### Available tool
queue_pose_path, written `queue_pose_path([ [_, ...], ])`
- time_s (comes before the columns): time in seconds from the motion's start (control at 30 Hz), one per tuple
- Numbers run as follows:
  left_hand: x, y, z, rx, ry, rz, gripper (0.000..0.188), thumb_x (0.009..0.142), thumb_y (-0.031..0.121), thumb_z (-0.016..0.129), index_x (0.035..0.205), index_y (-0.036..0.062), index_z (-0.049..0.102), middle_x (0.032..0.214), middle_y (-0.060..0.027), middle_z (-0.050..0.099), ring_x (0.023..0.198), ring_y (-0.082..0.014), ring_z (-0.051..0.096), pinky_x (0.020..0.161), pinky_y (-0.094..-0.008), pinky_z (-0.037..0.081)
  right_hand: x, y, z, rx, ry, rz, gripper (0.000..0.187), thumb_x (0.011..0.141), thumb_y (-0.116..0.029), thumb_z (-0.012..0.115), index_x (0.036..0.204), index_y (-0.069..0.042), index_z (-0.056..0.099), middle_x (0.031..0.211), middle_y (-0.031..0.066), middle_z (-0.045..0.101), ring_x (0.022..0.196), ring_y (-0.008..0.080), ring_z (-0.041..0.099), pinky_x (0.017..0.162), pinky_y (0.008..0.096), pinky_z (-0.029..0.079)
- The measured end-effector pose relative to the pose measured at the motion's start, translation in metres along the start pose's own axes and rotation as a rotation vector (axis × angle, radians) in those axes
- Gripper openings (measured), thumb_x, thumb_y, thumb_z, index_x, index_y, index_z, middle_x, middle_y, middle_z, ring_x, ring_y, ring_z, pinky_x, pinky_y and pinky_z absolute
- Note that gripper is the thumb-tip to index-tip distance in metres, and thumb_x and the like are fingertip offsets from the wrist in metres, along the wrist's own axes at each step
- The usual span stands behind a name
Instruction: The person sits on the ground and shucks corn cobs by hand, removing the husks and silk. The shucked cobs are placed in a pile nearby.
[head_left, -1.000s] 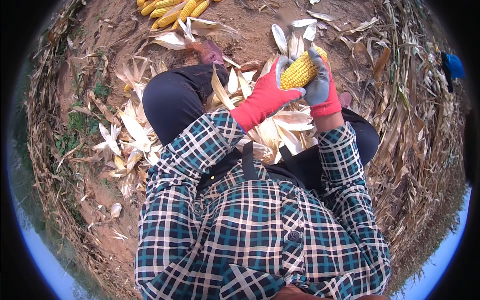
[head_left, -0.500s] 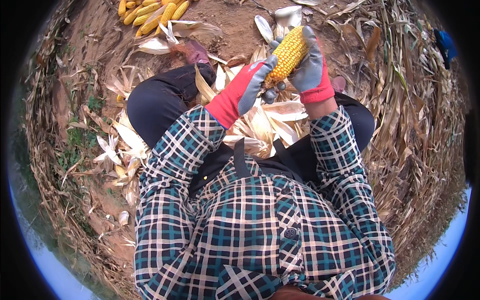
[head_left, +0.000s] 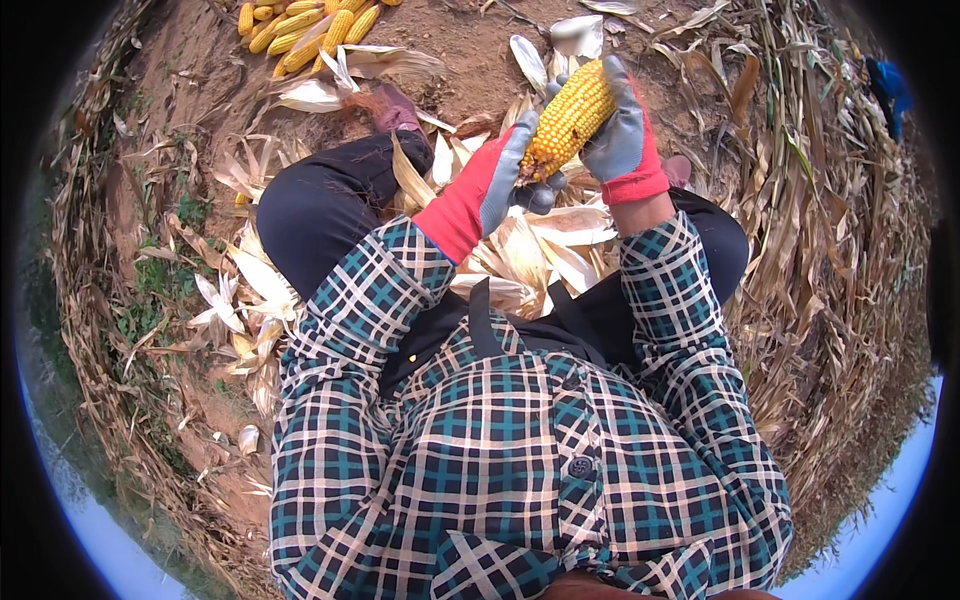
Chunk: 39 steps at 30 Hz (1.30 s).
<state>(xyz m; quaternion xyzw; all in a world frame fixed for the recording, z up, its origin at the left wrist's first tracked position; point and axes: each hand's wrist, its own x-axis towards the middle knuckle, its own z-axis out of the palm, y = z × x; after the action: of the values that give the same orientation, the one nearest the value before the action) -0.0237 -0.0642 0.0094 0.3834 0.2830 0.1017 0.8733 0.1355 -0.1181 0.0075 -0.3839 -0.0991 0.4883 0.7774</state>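
A husked yellow ear of corn [head_left: 572, 118] is held up between my two gloved hands, tilted with its stalk end down to the left. My left hand [head_left: 505, 172], in a red and grey glove, is closed around the lower stalk end. The matching glove of my right hand [head_left: 622, 135] wraps the upper right side of the ear. A small dark spot shows among the kernels near the base. Below the ear, pale husks [head_left: 530, 250] lie between my bent legs.
A pile of husked yellow ears [head_left: 310, 30] lies on the bare soil at the far left. Loose husks [head_left: 385, 62] are scattered near it. Dry corn stalks [head_left: 800, 220] are heaped along my right side, with a blue thing [head_left: 890, 92] at the far right edge.
The ear has turned slightly in my hands, and the dark spot among its kernels has come into sight. My left thumb has shifted off the kernels toward the ear's left side.
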Motion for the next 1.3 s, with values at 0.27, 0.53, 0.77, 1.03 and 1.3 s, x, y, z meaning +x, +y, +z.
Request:
queue_pose_path([
  [0.27,0.013,-0.008,-0.006,0.762,0.18,0.352,0.061,0.084,0.052,0.06,0.116,0.0002,0.054,0.1,-0.017,0.065,0.086,-0.027,0.065,0.075,-0.0358,0.051,-0.008,0.012,0.003,-0.252,0.041,-0.103,0.037,0.091,-0.034,0.059,0.113,-0.003,0.057,0.096,0.0069,0.063,0.085,0.0163,0.063,0.076,0.0299,0.051],
  [0.53,0.021,-0.016,-0.021,0.349,0.099,0.312,0.059,0.095,0.054,0.039,0.114,0.0008,0.055,0.096,-0.0085,0.064,0.079,-0.0177,0.065,0.069,-0.0283,0.052,-0.005,0.009,0.01,-0.059,0.038,-0.036,0.045,0.091,-0.041,0.058,0.116,-0.003,0.053,0.094,0.0104,0.062,0.084,0.0218,0.064,0.075,0.0335,0.054],
  [0.77,-0.005,0.001,-0.001,0.048,-0.146,-0.042,0.049,0.092,0.046,0.052,0.116,0.0025,0.05,0.087,-0.007,0.062,0.064,-0.0137,0.062,0.054,-0.0243,0.053,-0.013,0.008,0.013,-0.133,0.018,0.002,0.045,0.091,-0.041,0.059,0.115,-0.004,0.054,0.096,0.0075,0.062,0.082,0.0174,0.062,0.073,0.0297,0.051],
  [1.03,-0.007,-0.023,-0.001,0.09,0.071,-0.308,0.05,0.087,0.055,0.055,0.103,0.007,0.053,0.073,-0.0036,0.057,0.05,-0.0093,0.052,0.043,-0.0216,0.041,0.003,-0.042,-0.009,-0.24,0.244,-0.371,0.044,0.095,-0.028,0.05,0.128,0.0,0.042,0.127,0.021,0.049,0.119,0.0345,0.05,0.101,0.0443,0.04],
  [1.3,0.047,0.038,-0.063,-0.307,0.276,0.176,0.057,0.085,0.053,0.059,0.115,0.0066,0.045,0.083,-0.0116,0.06,0.066,-0.0229,0.064,0.063,-0.0364,0.057,0.005,-0.072,-0.005,-0.041,0.307,-0.289,0.038,0.097,-0.029,0.044,0.124,-0.002,0.043,0.126,0.0211,0.05,0.118,0.035,0.051,0.102,0.0483,0.041],
])
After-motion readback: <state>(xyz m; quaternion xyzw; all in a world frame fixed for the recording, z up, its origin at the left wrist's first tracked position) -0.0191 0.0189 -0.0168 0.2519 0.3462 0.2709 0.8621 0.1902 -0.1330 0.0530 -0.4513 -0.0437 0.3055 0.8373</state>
